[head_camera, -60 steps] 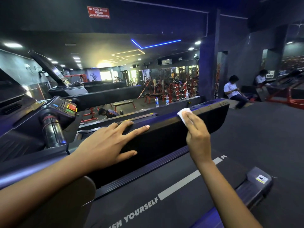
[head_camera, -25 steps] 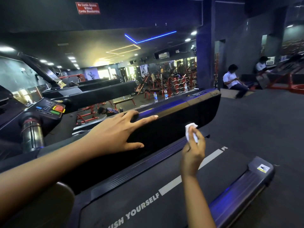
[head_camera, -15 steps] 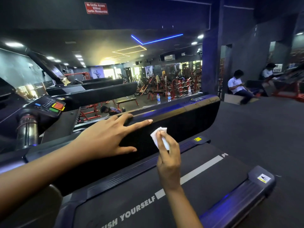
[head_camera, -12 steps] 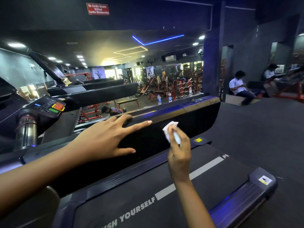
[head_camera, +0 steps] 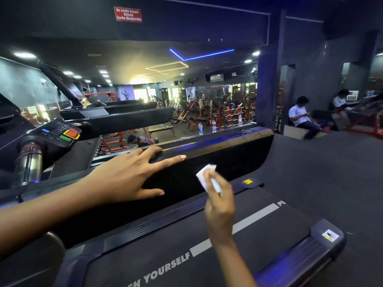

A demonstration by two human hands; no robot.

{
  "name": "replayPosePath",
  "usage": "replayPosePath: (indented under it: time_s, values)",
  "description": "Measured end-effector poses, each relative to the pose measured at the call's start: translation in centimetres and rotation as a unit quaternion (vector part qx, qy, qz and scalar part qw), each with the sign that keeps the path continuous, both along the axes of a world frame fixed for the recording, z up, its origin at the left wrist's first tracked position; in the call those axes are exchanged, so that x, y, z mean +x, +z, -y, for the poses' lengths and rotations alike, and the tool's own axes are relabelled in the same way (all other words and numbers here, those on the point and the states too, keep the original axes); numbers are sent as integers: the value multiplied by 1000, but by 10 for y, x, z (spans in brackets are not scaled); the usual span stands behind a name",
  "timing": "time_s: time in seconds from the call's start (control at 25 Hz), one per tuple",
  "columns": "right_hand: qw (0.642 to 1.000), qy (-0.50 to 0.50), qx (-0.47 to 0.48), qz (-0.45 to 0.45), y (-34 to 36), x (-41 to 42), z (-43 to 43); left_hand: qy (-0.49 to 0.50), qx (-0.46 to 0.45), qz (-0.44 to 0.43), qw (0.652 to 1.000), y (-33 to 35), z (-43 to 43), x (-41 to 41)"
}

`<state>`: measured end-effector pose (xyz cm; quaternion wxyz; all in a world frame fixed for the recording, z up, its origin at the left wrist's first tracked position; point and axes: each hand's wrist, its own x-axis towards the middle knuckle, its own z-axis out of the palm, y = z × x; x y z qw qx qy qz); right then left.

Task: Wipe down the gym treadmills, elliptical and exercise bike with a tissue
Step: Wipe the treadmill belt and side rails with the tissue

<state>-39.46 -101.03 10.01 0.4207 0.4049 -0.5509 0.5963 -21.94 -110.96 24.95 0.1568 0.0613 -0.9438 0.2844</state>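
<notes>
Fingers (head_camera: 211,181) around tissue (head_camera: 202,178), long axis up-left.

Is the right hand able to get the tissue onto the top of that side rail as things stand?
Likely yes. The right hand holds the tissue just below the side rail top, and the stretch beyond the left hand looks bare; only the nearer part is covered.

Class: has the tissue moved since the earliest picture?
Yes. The tissue has dropped from the treadmill side rail's top edge down to its dark face.
</notes>
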Motion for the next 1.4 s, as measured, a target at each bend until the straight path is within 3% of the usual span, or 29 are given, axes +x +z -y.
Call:
replayPosePath:
  time_s: [0.08, 0.36, 0.48, 0.56, 0.64, 0.76, 0.84, 1.08, 1.2, 1.32, 1.4]
  values:
    - [1000, 4, 10, -10, -9, 3, 7, 1, 4, 1, 1000, -1, 1, 1]
    - [981, -58, -57, 178, -6, -69, 3, 8, 3, 21, 1000, 4, 0, -3]
    - [964, -38, -84, 249, 10, -83, -8, 49, 62, 74, 994, 10, -2, -9]
    - [980, -46, -75, 181, 25, -68, -12, 64, 83, 101, 989, 13, -6, -20]
    - [999, -30, -21, 35, 42, -44, -12, 55, 86, 101, 990, 15, -8, -30]
    - [986, -13, 101, -133, 58, -40, -15, 52, 89, 97, 990, 12, -8, -33]
    - [978, -47, 130, -155, 58, -62, -23, 47, 79, 98, 991, 12, -10, -33]
    - [977, -116, 150, -96, 74, -138, -44, 19, 95, 85, 992, 11, -9, -33]
    - [970, -38, 172, -166, 96, -105, -35, 20, 95, 83, 992, 9, -8, -33]
    - [922, 68, 254, -286, 110, -75, -23, 25, 99, 88, 991, 9, -9, -32]
    - [903, 91, 305, -288, 121, -91, -25, 25, 100, 90, 991, 11, -9, -32]
